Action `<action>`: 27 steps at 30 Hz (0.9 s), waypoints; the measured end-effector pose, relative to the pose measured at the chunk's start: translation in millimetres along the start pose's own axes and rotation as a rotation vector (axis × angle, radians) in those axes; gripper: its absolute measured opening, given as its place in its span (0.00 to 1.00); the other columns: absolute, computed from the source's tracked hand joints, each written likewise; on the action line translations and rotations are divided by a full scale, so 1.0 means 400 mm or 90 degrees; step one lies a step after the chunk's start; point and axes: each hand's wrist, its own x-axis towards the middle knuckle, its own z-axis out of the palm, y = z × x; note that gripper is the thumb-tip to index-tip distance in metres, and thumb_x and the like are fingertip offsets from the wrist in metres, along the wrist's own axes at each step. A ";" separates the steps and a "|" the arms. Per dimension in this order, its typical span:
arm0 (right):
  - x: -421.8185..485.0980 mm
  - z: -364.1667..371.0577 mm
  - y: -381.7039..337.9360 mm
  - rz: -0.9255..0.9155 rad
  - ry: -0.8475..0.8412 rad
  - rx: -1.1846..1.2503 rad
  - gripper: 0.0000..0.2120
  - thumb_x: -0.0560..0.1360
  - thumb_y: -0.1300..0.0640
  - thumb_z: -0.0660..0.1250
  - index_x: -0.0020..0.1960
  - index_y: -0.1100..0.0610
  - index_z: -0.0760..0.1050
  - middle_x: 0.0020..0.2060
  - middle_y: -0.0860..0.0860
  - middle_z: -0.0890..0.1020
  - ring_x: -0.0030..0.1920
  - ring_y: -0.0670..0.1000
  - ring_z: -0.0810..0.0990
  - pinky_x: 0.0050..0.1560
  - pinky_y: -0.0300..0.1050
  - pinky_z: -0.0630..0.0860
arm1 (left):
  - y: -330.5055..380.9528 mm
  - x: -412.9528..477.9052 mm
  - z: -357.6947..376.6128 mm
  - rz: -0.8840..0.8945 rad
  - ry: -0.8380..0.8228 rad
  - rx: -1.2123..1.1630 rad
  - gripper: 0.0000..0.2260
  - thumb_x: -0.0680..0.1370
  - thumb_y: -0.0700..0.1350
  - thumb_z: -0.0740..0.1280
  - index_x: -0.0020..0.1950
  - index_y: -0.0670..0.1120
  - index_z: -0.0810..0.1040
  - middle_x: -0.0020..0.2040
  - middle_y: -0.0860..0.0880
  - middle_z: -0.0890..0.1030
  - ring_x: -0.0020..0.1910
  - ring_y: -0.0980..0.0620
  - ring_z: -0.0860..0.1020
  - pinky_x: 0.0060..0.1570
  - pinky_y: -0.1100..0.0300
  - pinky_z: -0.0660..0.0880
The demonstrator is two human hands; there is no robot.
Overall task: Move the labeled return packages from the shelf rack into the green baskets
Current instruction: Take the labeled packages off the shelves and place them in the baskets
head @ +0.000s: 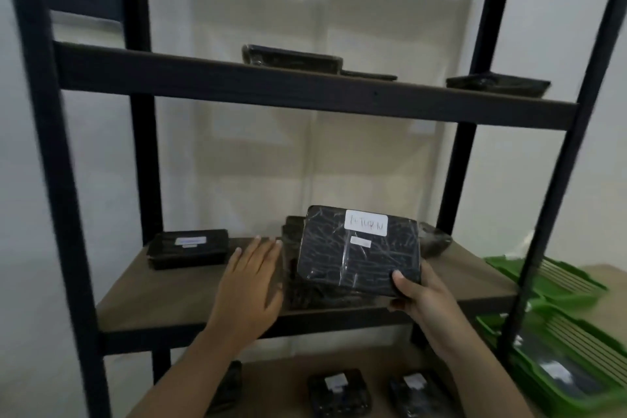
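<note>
Gripping pkg (356, 256) corner at shelf (183, 288) edge

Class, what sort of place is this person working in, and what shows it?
Probably a stockroom or returns area: a dark shelf rack holds wrapped black packages, the right hand grips one labeled package, and green baskets stand at the right.
</note>
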 end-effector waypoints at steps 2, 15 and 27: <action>-0.008 -0.078 0.028 0.031 0.039 0.010 0.15 0.78 0.64 0.63 0.64 0.55 0.70 0.54 0.56 0.82 0.53 0.58 0.81 0.45 0.52 0.77 | 0.073 -0.006 0.056 0.006 -0.017 -0.033 0.29 0.73 0.52 0.55 0.73 0.43 0.63 0.72 0.47 0.67 0.72 0.49 0.59 0.69 0.46 0.55; -0.059 -0.675 0.132 0.130 0.129 0.030 0.14 0.78 0.66 0.62 0.61 0.55 0.73 0.45 0.54 0.83 0.39 0.54 0.79 0.33 0.45 0.72 | 0.630 -0.049 0.405 0.012 -0.158 -0.139 0.29 0.73 0.49 0.60 0.74 0.45 0.62 0.73 0.49 0.65 0.73 0.51 0.57 0.71 0.50 0.56; -0.095 -1.091 0.234 0.210 0.218 -0.023 0.13 0.78 0.64 0.62 0.62 0.57 0.73 0.48 0.57 0.81 0.40 0.55 0.76 0.36 0.46 0.71 | 0.983 -0.029 0.667 0.028 -0.258 -0.218 0.29 0.72 0.49 0.61 0.73 0.45 0.62 0.72 0.50 0.66 0.73 0.50 0.58 0.70 0.53 0.50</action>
